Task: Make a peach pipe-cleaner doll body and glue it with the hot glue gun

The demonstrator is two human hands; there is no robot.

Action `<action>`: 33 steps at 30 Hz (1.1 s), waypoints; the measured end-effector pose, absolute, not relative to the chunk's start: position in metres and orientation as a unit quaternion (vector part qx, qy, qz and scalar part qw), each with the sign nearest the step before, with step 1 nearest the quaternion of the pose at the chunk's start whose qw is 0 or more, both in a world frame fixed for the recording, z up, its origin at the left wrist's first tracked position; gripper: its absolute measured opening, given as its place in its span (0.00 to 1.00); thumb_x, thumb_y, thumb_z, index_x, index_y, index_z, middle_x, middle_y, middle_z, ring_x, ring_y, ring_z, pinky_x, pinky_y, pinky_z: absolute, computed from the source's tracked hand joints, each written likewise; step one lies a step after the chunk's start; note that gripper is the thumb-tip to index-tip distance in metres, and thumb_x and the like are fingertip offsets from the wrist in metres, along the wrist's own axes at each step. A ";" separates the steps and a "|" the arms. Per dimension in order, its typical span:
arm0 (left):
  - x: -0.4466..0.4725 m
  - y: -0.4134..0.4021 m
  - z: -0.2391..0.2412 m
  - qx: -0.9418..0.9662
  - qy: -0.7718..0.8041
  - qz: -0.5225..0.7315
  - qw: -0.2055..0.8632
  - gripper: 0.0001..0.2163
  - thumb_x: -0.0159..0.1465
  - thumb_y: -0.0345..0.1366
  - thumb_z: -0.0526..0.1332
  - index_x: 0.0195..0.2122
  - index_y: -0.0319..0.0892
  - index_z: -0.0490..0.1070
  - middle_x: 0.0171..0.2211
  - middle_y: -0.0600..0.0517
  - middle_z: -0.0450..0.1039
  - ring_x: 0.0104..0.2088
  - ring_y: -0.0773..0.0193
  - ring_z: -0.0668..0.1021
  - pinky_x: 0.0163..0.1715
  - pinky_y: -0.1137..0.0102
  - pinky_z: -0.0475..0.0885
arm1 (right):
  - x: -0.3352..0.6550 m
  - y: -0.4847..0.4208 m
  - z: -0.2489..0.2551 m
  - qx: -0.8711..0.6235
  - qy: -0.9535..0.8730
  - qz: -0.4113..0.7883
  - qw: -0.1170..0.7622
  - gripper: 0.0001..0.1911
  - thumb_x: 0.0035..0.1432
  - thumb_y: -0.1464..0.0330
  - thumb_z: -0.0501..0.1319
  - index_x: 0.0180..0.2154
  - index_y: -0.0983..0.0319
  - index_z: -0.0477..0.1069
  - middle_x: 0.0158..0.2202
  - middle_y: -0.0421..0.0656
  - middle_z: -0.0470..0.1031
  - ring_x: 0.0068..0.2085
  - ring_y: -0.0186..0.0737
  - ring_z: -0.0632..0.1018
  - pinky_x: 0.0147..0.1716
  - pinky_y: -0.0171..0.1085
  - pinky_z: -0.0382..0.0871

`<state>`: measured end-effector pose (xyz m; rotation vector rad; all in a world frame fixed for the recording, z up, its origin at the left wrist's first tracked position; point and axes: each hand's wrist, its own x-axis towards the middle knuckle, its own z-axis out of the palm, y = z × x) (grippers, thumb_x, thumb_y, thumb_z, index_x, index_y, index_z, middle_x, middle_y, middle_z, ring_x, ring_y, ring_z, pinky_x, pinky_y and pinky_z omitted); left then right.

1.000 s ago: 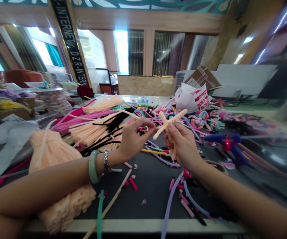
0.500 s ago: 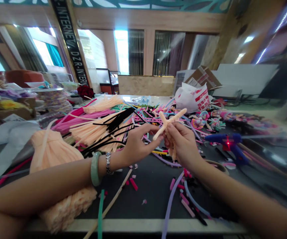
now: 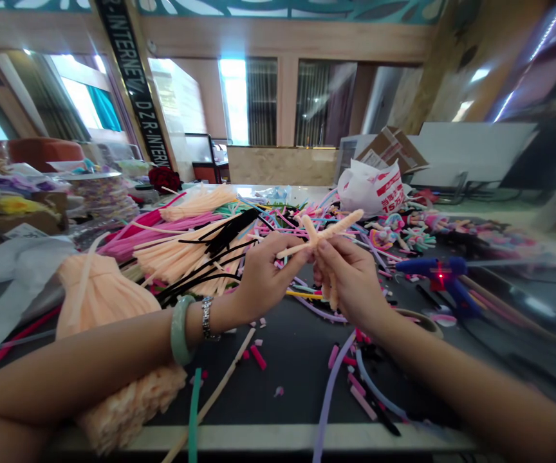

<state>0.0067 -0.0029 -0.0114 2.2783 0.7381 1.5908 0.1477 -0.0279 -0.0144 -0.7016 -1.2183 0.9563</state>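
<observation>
In the head view, a black banner high on the left reads "D Z R-INTERN" in pale letters, cut off at its lower end. A white plastic bag beyond the work surface bears red printing, with "15" legible. The peach pipe-cleaner figure, a fuzzy cross of twisted stems, sits between both hands above a black mat. The left hand pinches one arm in its fingertips; the right hand is closed around the body. A blue glue gun lies to the right, near loose pipe-cleaner bundles.
</observation>
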 end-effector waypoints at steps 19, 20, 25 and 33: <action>0.002 -0.008 0.019 0.781 0.253 0.466 0.329 0.11 0.62 0.36 0.59 0.24 0.37 0.71 0.22 0.55 0.70 0.25 0.71 0.71 0.28 0.76 0.65 | 0.147 -0.026 -0.008 -0.267 -0.510 0.465 0.673 0.07 0.49 0.63 0.66 0.29 0.60 0.74 0.23 0.36 0.69 0.24 0.29 0.68 0.21 0.30 0.62; 0.002 -0.007 0.019 0.774 0.259 0.457 0.353 0.11 0.62 0.36 0.59 0.24 0.36 0.71 0.23 0.55 0.70 0.25 0.71 0.71 0.28 0.76 0.65 | 0.147 -0.026 -0.008 -0.265 -0.507 0.467 0.674 0.07 0.49 0.63 0.66 0.29 0.60 0.74 0.23 0.36 0.69 0.24 0.29 0.68 0.22 0.30 0.62; 0.004 -0.003 0.018 0.733 0.249 0.434 0.461 0.10 0.61 0.38 0.60 0.27 0.36 0.73 0.25 0.53 0.71 0.28 0.69 0.72 0.32 0.74 0.66 | 0.148 -0.026 -0.008 -0.266 -0.501 0.466 0.679 0.09 0.46 0.62 0.68 0.29 0.60 0.73 0.25 0.37 0.71 0.26 0.30 0.69 0.23 0.30 0.63; 0.003 -0.002 0.023 0.675 0.208 0.391 0.591 0.06 0.58 0.33 0.62 0.26 0.35 0.72 0.24 0.54 0.69 0.27 0.71 0.70 0.31 0.73 0.62 | 0.151 -0.020 -0.014 -0.275 -0.514 0.439 0.684 0.08 0.51 0.63 0.65 0.31 0.60 0.72 0.24 0.35 0.67 0.27 0.30 0.69 0.26 0.31 0.63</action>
